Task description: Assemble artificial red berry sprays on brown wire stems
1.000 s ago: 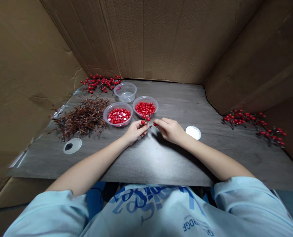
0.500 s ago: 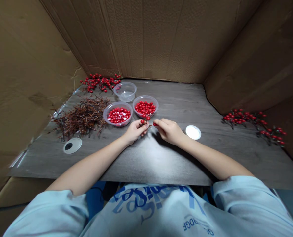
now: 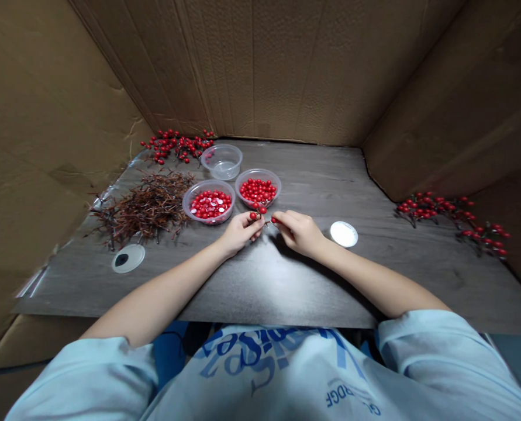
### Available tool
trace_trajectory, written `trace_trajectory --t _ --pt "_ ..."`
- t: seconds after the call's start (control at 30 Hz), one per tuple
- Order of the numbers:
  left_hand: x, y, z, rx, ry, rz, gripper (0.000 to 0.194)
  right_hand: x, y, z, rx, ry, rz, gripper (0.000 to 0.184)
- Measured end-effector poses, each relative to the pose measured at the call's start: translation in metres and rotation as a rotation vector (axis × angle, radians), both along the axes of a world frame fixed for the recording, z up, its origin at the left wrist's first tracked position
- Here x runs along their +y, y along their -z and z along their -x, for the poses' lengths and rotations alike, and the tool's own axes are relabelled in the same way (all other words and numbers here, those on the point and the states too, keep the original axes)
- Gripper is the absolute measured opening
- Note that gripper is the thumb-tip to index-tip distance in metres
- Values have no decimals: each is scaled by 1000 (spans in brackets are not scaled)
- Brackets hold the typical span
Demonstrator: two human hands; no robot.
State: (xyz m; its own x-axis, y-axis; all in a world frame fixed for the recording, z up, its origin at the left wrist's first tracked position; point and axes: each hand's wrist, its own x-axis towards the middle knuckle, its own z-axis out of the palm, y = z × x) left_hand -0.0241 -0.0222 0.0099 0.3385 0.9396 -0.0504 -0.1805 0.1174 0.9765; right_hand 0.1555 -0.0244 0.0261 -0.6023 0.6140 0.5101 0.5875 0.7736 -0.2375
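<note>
My left hand [image 3: 239,234] is closed around a small brown twig [image 3: 267,222] that carries a few red berries [image 3: 254,216] above the fingertips. Close by on the right, my right hand [image 3: 302,233] pinches a single red berry [image 3: 273,220] at the twig's end; whether the berry is on the tip I cannot tell. Just beyond the hands stand two clear cups, one of red berries [image 3: 258,189] and one of red berries mixed with white discs [image 3: 211,203].
A clear cup [image 3: 221,162] stands behind the other two. Bare brown twigs [image 3: 148,204] are heaped at left. Berried sprigs lie back left [image 3: 179,145] and far right [image 3: 451,219]. A white round dish [image 3: 343,234] and a lid-like disc [image 3: 128,258] lie on the grey table [image 3: 321,181]. Cardboard walls [image 3: 278,70] surround it.
Almost nothing differs. The right fingers have shifted very slightly, and more of the red berry at their tips shows. The left hand keeps its hold on the twig.
</note>
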Motion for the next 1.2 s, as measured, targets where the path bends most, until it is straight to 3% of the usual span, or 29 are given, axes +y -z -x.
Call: trace_trajectory --t 0.3,0.77,1.2 --pt "3 4 1 -7 -11 36 40 0 5 2 14 -11 0 19" --pt "4 6 1 -33 -74 67 43 -1 3 4 162 31 156 18" --pt "5 7 2 -30 -78 50 39 -3 4 4 50 38 105 19"
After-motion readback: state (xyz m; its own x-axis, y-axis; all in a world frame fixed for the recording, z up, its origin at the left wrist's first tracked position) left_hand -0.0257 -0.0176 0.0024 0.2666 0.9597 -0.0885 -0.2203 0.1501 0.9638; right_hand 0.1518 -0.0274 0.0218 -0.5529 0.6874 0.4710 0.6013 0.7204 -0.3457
